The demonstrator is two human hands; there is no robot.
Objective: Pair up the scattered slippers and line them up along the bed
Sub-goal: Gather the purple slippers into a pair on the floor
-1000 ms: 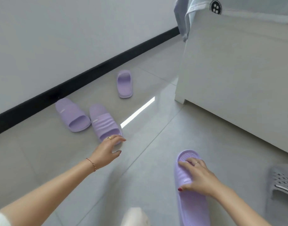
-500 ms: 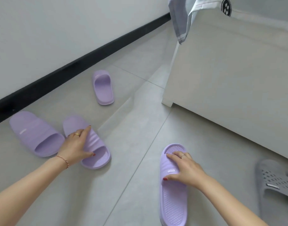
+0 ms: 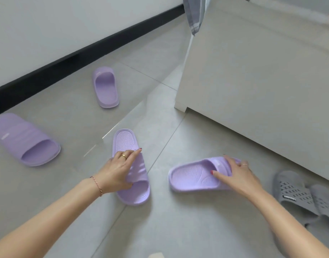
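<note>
We are gripping a ribbed lilac slipper [image 3: 130, 165] with our left hand [image 3: 117, 172], fingers curled over its strap, sole flat on the tiled floor [image 3: 178, 226]. Our right hand [image 3: 236, 174] is pinching the strap of a second lilac slipper [image 3: 199, 175], thumb inside, turning it sideways near the white bed frame [image 3: 253, 90]. Two more lilac slippers, one [image 3: 26, 140] at far left and one [image 3: 106, 87] beyond, are lying near the black baseboard [image 3: 85, 51]. Grey slippers [image 3: 299, 194] are sitting just beside our right forearm.
</note>
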